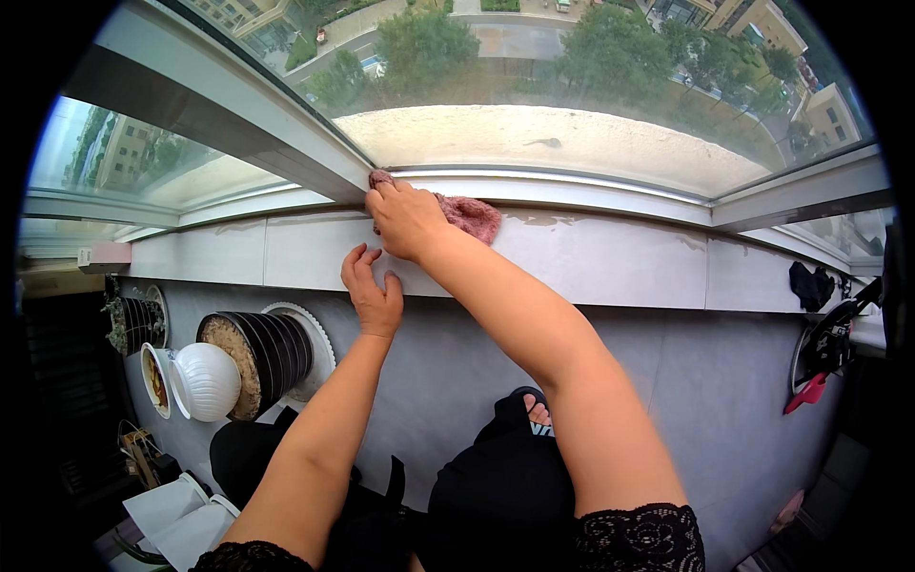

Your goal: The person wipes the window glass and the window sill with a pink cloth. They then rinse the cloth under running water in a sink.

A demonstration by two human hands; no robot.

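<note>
My right hand point(408, 221) is closed on a reddish-pink cloth point(469, 218) and presses it into the lower corner of the window frame point(329, 170). Part of the cloth bunches up past my fingertips, and the rest trails onto the sill to the right. Just below, my left hand point(373, 294) hovers by the front edge of the pale tiled sill point(610, 262), its fingers apart and nothing in them. Damp-looking patches show on the sill along the frame.
A black ribbed pot point(276, 357), a white round vase point(207, 381) and a small plant point(124, 324) stand on the grey floor point(610, 353) at left. A pink box point(107, 255) sits at the sill's left end. Dark cloth point(811, 286) lies at its right end.
</note>
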